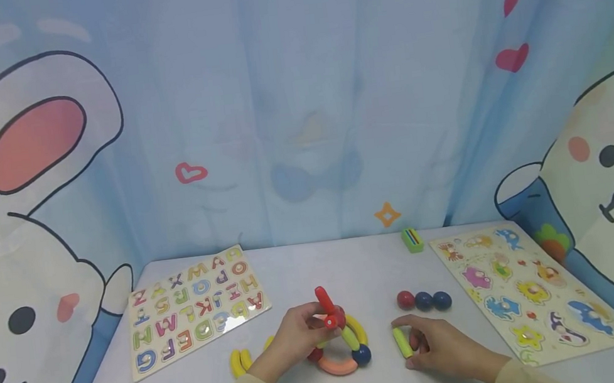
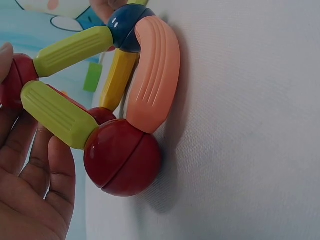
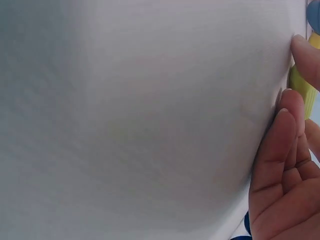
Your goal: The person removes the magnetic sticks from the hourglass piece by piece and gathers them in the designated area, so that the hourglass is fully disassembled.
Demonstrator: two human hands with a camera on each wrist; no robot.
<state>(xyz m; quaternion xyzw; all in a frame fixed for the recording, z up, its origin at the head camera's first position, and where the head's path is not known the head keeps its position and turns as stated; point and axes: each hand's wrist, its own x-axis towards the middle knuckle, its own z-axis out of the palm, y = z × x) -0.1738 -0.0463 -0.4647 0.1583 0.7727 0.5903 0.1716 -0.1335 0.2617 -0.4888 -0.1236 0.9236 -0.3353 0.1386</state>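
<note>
My left hand (image 1: 298,333) grips a red ball (image 2: 20,80) at the top of a structure of magnetic sticks and balls. Two yellow-green sticks (image 2: 62,115) slope down from that ball, one to a blue ball (image 1: 362,354), the other to a larger-looking red ball (image 2: 122,157). A curved coral stick (image 1: 338,365) and a curved yellow stick (image 1: 359,329) form part of the base on the table. A red stick (image 1: 324,300) juts up near the left fingertips. To the right, my right hand (image 1: 444,346) pinches a loose yellow-green stick (image 1: 402,342) at the tabletop.
Behind the right hand lie a red ball (image 1: 405,300) and two blue balls (image 1: 424,301) in a row. Curved yellow sticks (image 1: 240,362) lie left. A letter board (image 1: 198,311), an animal board (image 1: 529,292) and a small green block (image 1: 412,240) sit farther out.
</note>
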